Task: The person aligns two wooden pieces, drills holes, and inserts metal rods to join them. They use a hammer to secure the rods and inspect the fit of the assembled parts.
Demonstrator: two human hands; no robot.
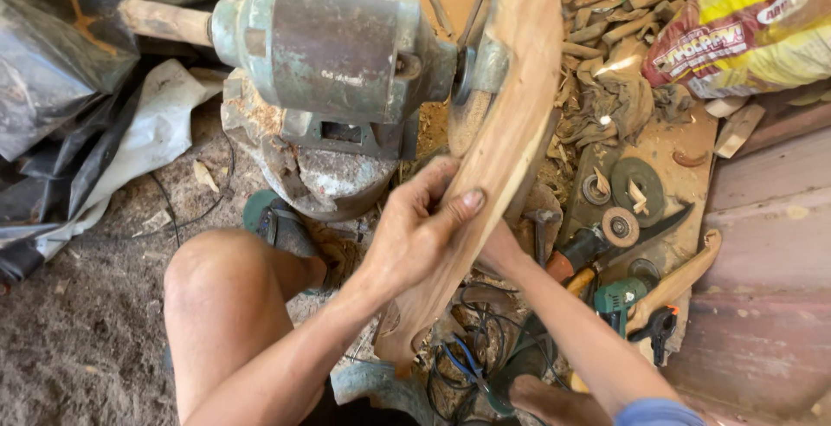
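The right hand (502, 248) is almost fully hiding behind the curved wooden piece (498, 145); only the wrist and forearm are showing, so it cannot be told how its fingers are closing. The left hand (415, 227) is lying on the front face of the wood, with the thumb pressing flat on it and the fingers wrapping around the near edge, so it is holding the wooden piece firmly. This long curved piece is running from the top of the picture, where its end is cut off, down to the person's knees, and its upper part is leaning against the sanding disc (467, 114) of the green bench grinder (333, 45). The disc is mostly covered by the wood and is hard to make out. The grinder is sitting on a rough stone block (303, 166).

At the upper right corner, a yellow plastic sack (753, 28) with red and green printing is lying on its side, partly out of the frame. Below it, a wooden board (675, 149) is carrying loose grinding discs (636, 188), a hammer (541, 227), an orange angle grinder (580, 248) and a green power tool (619, 296). Black and white plastic sheets (78, 114) are lying at the left, and tangled cables (472, 348) are lying between the person's legs.
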